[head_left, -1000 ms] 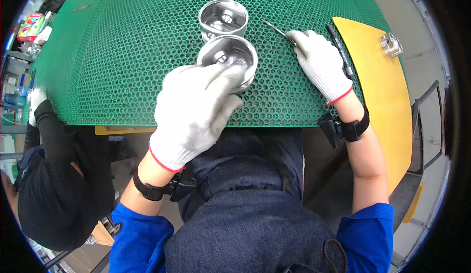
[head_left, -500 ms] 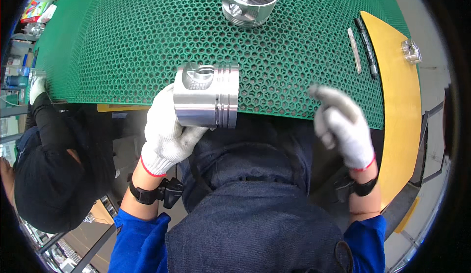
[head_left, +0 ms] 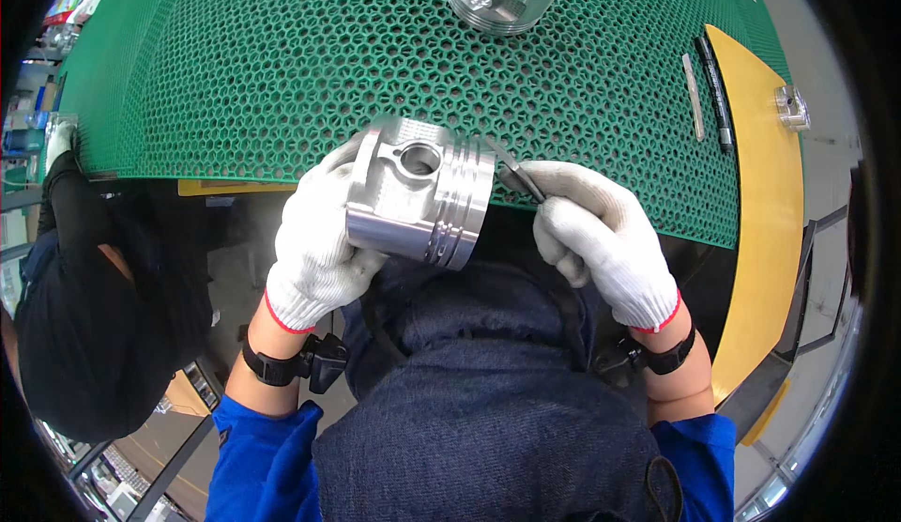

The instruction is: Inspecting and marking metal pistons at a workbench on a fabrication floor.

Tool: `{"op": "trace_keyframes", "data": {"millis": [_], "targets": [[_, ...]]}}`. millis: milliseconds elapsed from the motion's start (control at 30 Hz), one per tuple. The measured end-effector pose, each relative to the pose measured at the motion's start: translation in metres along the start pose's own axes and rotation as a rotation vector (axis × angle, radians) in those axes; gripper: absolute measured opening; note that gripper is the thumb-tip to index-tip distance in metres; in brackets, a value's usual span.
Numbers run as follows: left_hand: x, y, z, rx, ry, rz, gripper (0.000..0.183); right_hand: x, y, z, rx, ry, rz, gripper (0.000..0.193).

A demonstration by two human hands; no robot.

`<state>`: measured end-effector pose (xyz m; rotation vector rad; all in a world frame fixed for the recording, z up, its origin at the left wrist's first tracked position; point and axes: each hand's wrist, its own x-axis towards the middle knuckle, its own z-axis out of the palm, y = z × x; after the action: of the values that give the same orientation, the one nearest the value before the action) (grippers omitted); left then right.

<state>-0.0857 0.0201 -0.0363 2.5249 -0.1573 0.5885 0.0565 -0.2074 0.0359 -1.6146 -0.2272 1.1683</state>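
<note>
A shiny metal engine piston (head_left: 399, 207) lies tilted in my left hand (head_left: 319, 250), which wears a white knit glove and grips it by the skirt. Its pin hole faces up and the ring grooves point toward my right. My right hand (head_left: 601, 236), gloved the same way, pinches a thin dark metal hand tool (head_left: 524, 176) between thumb and forefinger. The tool's tip reaches close to the grooved end of the piston; whether it touches, I cannot tell. Another piston (head_left: 507, 1) stands on the green mat farther off.
A green honeycomb mat (head_left: 235, 81) covers the bench. To the right lie a black marker (head_left: 715, 95), a pale flat stick (head_left: 693, 98) and a yellow board (head_left: 760, 212) with a small metal part (head_left: 791, 109) on it. A person in dark clothing (head_left: 103, 306) sits at the left.
My right hand has moved left with the tool, up to the piston. My left hand has turned the piston, bringing its pin hole up, and shifted it slightly right.
</note>
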Motion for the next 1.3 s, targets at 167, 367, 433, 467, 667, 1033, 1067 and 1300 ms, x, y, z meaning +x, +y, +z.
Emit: {"op": "trace_keyframes", "data": {"millis": [167,367,433,467,667,1033,1067,1300], "targets": [[0.012,0.007,-0.002,-0.156,0.024,-0.104,0.047,0.003,0.010,-0.004,-0.297,0.032,-0.314,0.032],[0.019,0.014,-0.003,-0.248,0.059,-0.244,0.040,0.008,0.005,-0.013,-1.053,0.285,-0.891,0.040],[0.024,0.015,-0.005,-0.276,0.017,-0.283,0.040,0.012,0.009,-0.013,-1.018,0.354,-0.944,0.040],[0.026,0.015,-0.006,-0.276,0.021,-0.278,0.040,0.012,0.008,-0.014,-1.060,0.345,-0.955,0.041],[0.049,0.030,-0.016,-0.421,0.007,-0.410,0.032,0.016,0.007,-0.020,-1.157,0.374,-1.023,0.047],[0.084,0.029,-0.007,-0.489,0.109,-0.566,0.028,0.019,0.018,-0.031,-1.598,0.398,-1.025,0.040],[0.083,0.027,-0.010,-0.573,0.121,-0.585,0.028,0.018,0.018,-0.031,-1.474,0.365,-0.976,0.037],[0.060,0.023,-0.022,-0.596,0.101,-0.550,0.046,0.009,0.017,-0.138,-1.207,1.001,-0.553,0.039]]}}
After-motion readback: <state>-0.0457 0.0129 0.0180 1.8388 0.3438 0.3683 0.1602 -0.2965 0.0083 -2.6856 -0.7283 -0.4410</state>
